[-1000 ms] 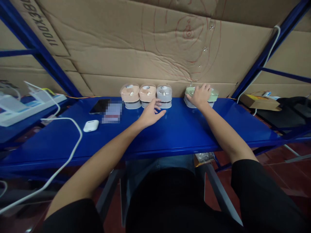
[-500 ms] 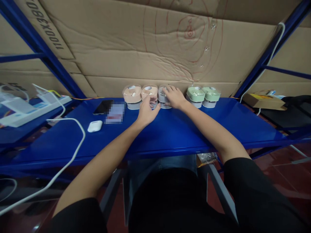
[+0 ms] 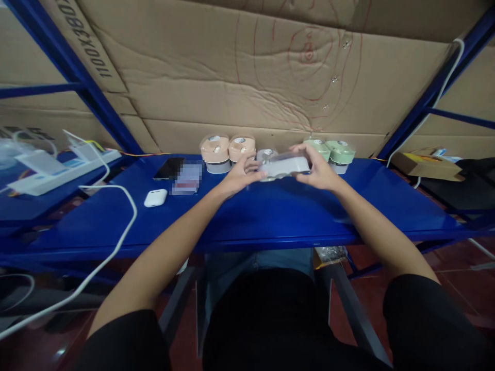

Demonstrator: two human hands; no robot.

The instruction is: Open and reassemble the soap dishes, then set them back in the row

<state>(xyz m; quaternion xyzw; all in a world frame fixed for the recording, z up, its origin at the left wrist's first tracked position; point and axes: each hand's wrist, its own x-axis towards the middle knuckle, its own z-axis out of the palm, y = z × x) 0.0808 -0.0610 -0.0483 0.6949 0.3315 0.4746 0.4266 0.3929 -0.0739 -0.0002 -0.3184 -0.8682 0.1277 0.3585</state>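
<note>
A grey container with a clear lid [image 3: 285, 167], slightly blurred, is raised above the blue table and tipped on its side. My right hand [image 3: 319, 170] grips its right end between thumb and fingers. At its left end, my left hand [image 3: 244, 175] has its thumb and curled fingers on the container. Behind it, a second grey container [image 3: 266, 153] shows only its top. Peach containers [image 3: 215, 149] with clear lids stand in stacks at the left, grey ones beneath them. Pale green containers [image 3: 340, 150] stand on the right, partly behind my right hand.
A white earphone case [image 3: 155, 198], a dark phone [image 3: 169, 168] and a blurred-out flat item [image 3: 187, 179] lie on the left of the blue table [image 3: 270, 221]. A white cable [image 3: 129, 226] crosses the left side. Cardboard [image 3: 185, 77] walls the back.
The upper grey container has been lifted off its stack, brought nearer and tipped. My right hand has moved right with it; my left hand has shifted right to its left end.
</note>
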